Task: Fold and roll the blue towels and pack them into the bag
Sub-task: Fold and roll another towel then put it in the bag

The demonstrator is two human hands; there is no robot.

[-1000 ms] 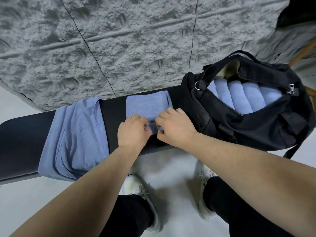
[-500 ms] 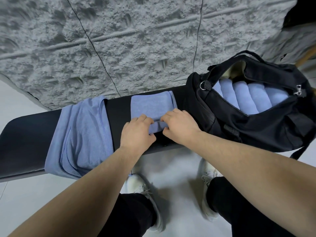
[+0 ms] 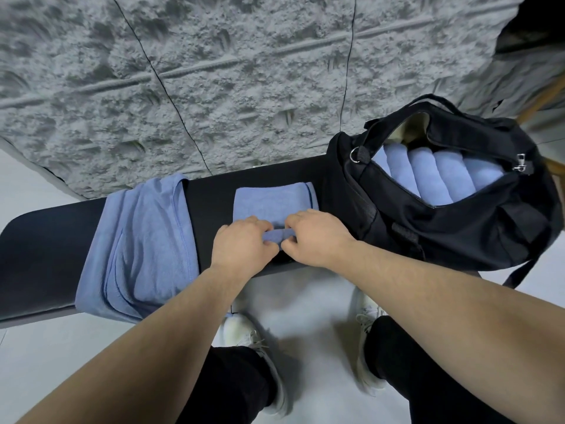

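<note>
Towel (image 3: 270, 203), folded to a narrow blue strip, lying across the black bench (image 3: 39, 240) just left of the bag (image 3: 458, 234), near edge now curled over into a thin first roll that was still flat a second ago. Left hand (image 3: 241, 249) and right hand (image 3: 315, 237) close together, fingers curled round that rolled edge, thumbs tucked beneath it. Means rolling has only begun, with most of the strip yet to wind toward the wall (image 3: 214, 71). Rolled towels (image 3: 428, 175) already packed side by side inside the open bag. Unfolded towels (image 3: 137, 246) draped over the bench further left, waiting for folding.
</note>
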